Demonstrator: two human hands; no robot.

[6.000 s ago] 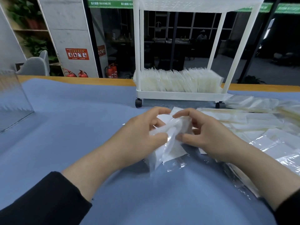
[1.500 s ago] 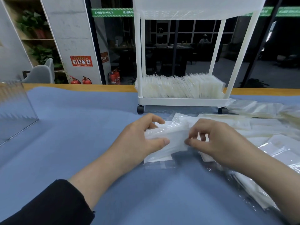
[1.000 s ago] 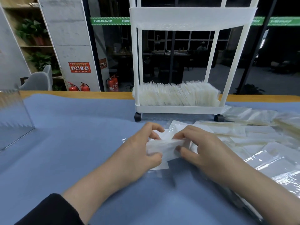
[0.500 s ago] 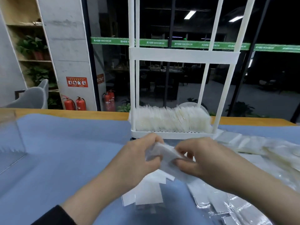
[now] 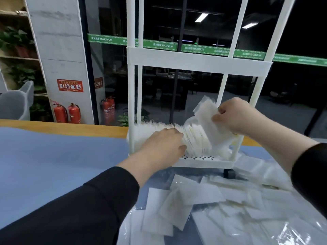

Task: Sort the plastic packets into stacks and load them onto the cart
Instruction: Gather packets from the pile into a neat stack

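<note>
On a blue-covered surface (image 5: 53,156) before dark windows, the left hand (image 5: 164,144) presses back packets filed (image 5: 194,138) in the white cart (image 5: 203,163) while the right hand (image 5: 235,115) pinches a fresh stack (image 5: 208,119). Loading underway; next, likely slotting it into the gap.

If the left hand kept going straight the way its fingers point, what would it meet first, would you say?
The left hand already touches the row of packets standing on the cart; going on rightward it would likely press them toward the stack in the right hand.
</note>
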